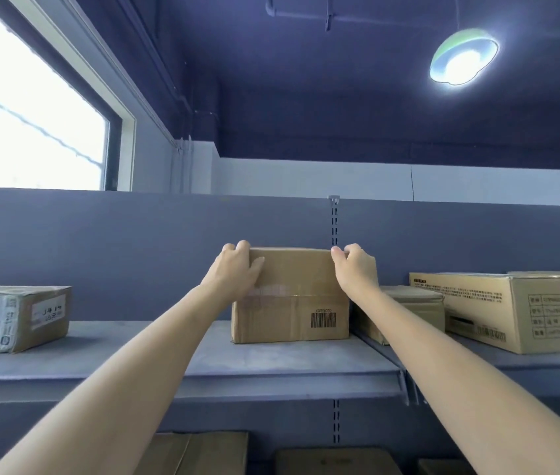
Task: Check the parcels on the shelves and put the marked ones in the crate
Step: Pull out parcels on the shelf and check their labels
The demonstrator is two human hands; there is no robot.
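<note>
left hand [237, 265] and right hand [355, 265] grip the parcel [290, 296] between them by its top corners; stiff cardboard, likely light.

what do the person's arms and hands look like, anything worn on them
Both arms are bare as far as the picture shows: no sleeves in view. The left hand and the right hand wear no gloves, and no rings, watch or wristbands show. The fingernails are too small to judge.
</note>
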